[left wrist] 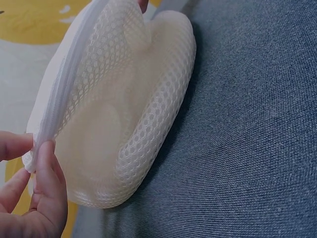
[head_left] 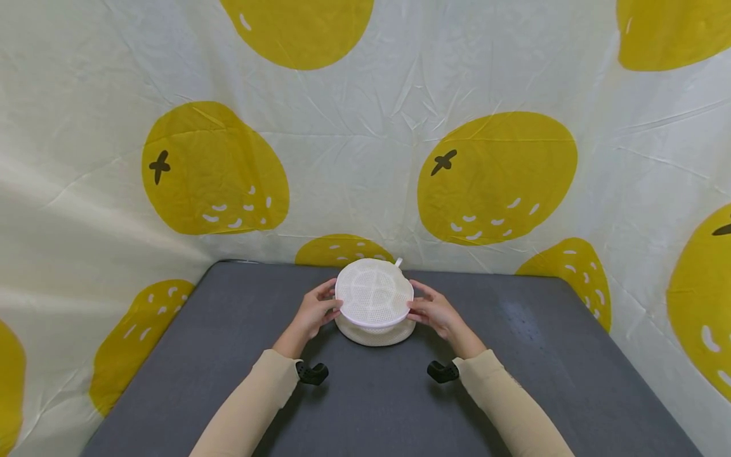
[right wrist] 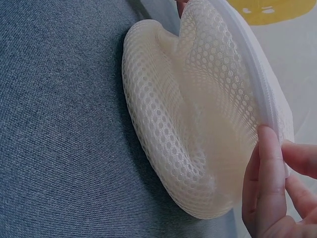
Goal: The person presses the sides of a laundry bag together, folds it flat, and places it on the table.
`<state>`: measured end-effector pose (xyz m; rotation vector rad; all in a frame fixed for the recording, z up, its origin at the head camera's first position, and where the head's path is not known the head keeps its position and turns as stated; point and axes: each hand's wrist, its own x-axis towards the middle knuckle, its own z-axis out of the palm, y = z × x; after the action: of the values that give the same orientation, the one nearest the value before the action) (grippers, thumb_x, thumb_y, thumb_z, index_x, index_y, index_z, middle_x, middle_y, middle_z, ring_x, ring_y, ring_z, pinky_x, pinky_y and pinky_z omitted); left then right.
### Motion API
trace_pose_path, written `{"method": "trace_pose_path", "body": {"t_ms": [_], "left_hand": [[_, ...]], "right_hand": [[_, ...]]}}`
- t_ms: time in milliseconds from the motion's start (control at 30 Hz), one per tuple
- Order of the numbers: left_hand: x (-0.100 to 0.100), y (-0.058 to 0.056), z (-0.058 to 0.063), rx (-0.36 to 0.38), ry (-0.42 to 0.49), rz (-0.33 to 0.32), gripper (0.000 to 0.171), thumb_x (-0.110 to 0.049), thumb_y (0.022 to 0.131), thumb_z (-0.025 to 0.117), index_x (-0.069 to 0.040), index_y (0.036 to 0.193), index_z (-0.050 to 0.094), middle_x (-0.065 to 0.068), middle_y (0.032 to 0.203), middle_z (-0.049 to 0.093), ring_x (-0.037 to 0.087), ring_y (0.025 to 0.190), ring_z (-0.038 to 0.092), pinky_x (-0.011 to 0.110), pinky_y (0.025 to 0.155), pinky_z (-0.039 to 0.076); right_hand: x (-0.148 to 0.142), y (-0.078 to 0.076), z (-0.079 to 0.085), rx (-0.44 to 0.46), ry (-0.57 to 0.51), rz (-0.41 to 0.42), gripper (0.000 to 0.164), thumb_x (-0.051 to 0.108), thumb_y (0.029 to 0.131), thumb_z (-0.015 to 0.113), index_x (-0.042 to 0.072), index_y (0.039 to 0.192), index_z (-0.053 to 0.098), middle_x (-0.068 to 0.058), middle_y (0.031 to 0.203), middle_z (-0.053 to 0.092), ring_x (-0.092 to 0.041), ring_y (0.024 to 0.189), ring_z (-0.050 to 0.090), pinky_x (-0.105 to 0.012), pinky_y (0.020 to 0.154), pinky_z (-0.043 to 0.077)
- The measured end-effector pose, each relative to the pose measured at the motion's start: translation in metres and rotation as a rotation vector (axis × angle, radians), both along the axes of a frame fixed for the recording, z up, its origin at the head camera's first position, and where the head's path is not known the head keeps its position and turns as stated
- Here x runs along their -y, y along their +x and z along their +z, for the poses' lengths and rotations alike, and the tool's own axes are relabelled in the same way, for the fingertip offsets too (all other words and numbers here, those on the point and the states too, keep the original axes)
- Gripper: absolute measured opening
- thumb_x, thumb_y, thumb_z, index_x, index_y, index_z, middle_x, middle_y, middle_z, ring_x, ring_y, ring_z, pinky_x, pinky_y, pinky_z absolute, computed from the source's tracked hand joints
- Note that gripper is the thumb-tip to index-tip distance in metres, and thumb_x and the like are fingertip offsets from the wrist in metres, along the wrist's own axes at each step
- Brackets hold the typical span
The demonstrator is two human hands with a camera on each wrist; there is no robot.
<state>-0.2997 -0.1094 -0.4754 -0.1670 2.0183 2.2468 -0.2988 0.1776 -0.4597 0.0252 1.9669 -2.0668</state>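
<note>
A round white mesh laundry bag (head_left: 374,292) is held between both hands near the table's far edge. Its flat round top is raised and tilted, while the soft lower part slumps into a rounded fold on the tabletop. My left hand (head_left: 313,311) pinches the zippered rim (left wrist: 64,79) between thumb and fingers on the left side. On the opposite side, my right hand (head_left: 436,312) grips the same rim with thumb and fingertips. A small white loop (head_left: 398,261) sticks up at the back right. The wrist views show honeycomb mesh with a paler, blurred area low on the side.
Dark grey fabric covers the table (head_left: 371,400). Behind and beside it hangs a white curtain (head_left: 354,165) printed with large yellow fruit shapes. A black wrist device (head_left: 312,373) shows at the left cuff, and another black device (head_left: 442,372) at the right.
</note>
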Motion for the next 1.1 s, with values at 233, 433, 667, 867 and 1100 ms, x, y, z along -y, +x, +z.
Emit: {"method": "trace_pose_path", "body": {"t_ms": [233, 433, 667, 867, 1100], "left_hand": [[0.0, 0.001, -0.001, 0.015, -0.007, 0.002, 0.065, 0.008, 0.092, 0.069, -0.005, 0.152, 0.049, 0.014, 0.122, 0.052, 0.014, 0.084, 0.06, 0.026, 0.072, 0.059], [0.001, 0.001, -0.006, 0.003, -0.027, -0.003, 0.064, 0.007, 0.092, 0.069, -0.003, 0.152, 0.049, 0.018, 0.128, 0.051, 0.014, 0.083, 0.06, 0.026, 0.072, 0.059], [0.0, 0.0, -0.009, 0.01, -0.021, 0.006, 0.064, 0.008, 0.092, 0.068, -0.003, 0.151, 0.05, 0.017, 0.126, 0.051, 0.013, 0.083, 0.06, 0.024, 0.069, 0.058], [-0.001, 0.0, -0.009, 0.013, -0.02, 0.009, 0.063, 0.009, 0.091, 0.068, -0.002, 0.151, 0.05, 0.016, 0.125, 0.051, 0.013, 0.082, 0.059, 0.026, 0.071, 0.059], [-0.002, -0.003, -0.009, 0.015, -0.033, -0.004, 0.066, 0.009, 0.091, 0.067, -0.001, 0.153, 0.046, 0.017, 0.126, 0.05, 0.013, 0.083, 0.057, 0.029, 0.072, 0.06]], "right_hand": [[0.0, -0.001, -0.004, 0.016, 0.011, 0.001, 0.069, -0.007, 0.099, 0.059, 0.002, 0.161, 0.029, -0.012, 0.104, 0.064, -0.012, 0.078, 0.067, -0.028, 0.074, 0.06], [0.001, -0.002, -0.005, 0.017, 0.023, -0.001, 0.068, -0.007, 0.1, 0.059, 0.003, 0.161, 0.03, -0.011, 0.101, 0.063, -0.011, 0.076, 0.066, -0.027, 0.073, 0.06], [0.001, -0.003, -0.007, 0.012, 0.027, -0.001, 0.068, -0.008, 0.099, 0.058, 0.001, 0.161, 0.029, -0.01, 0.1, 0.062, -0.011, 0.076, 0.066, -0.027, 0.072, 0.06], [0.001, -0.003, -0.01, 0.016, 0.044, -0.003, 0.068, -0.008, 0.1, 0.058, 0.001, 0.16, 0.029, -0.012, 0.1, 0.062, -0.013, 0.078, 0.066, -0.027, 0.073, 0.06], [0.0, -0.002, -0.011, 0.012, 0.045, 0.003, 0.068, -0.009, 0.1, 0.057, 0.001, 0.161, 0.028, -0.011, 0.1, 0.062, -0.012, 0.077, 0.066, -0.027, 0.073, 0.06]]}}
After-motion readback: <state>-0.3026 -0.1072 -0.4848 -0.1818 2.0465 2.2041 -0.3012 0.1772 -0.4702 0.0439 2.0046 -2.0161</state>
